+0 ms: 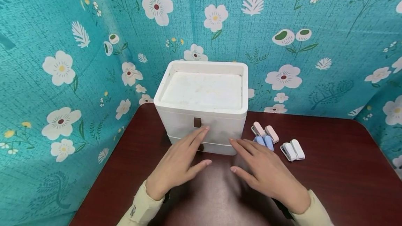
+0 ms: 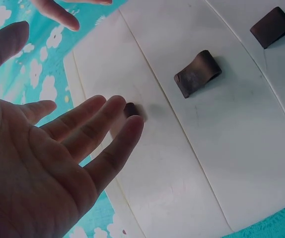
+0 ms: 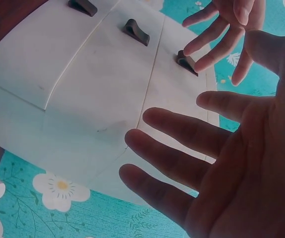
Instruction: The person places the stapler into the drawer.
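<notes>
A white drawer box with a shallow rimmed top stands on the table. Brown pull tabs run down its front, one per drawer, and all the drawers look pushed in. My left hand is held before the front, fingers spread and nearly straight, overlapping the lower tab in the head view. To its right, my right hand is also spread, palm toward the box, with nothing in it. In the right wrist view both hands' fingers show in front of the drawers.
Right of the box lie pairs of small clip-like pieces: pink ones, blue ones and white ones. They rest on a dark red-brown table. A teal floral cloth hangs behind and at the left.
</notes>
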{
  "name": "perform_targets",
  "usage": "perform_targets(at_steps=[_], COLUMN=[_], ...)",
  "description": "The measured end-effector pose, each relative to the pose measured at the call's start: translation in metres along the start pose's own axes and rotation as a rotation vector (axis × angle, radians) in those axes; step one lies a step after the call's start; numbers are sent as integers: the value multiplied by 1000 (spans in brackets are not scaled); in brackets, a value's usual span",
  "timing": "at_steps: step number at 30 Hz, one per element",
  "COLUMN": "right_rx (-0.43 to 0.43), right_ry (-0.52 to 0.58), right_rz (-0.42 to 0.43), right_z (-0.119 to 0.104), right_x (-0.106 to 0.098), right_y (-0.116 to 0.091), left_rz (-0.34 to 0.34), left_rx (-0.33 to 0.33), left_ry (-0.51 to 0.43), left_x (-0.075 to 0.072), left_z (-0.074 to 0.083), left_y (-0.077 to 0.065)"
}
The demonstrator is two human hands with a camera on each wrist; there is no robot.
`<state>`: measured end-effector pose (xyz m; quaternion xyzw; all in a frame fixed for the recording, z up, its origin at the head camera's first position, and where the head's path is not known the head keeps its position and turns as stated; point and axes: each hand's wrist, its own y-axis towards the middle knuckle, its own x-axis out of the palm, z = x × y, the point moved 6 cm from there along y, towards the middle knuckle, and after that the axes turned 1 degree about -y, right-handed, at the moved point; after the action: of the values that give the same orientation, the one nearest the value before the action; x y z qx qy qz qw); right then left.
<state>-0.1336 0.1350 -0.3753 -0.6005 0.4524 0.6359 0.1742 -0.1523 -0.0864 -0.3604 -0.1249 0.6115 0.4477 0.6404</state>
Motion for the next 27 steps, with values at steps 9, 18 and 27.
perform_targets(at_steps=[9, 18, 27], right_rx=[-2, 3, -12], right_ry=[5, 26, 35], right_rz=[-4, -6, 19], right_z=[-3, -3, -4], right_x=[1, 2, 1], right_y=[6, 10, 12], left_rz=[22, 9, 15], left_rx=[-19, -52, -77], left_ry=[-13, -33, -40], left_x=[-5, -10, -13], left_z=[-5, -9, -14], left_y=[0, -1, -2])
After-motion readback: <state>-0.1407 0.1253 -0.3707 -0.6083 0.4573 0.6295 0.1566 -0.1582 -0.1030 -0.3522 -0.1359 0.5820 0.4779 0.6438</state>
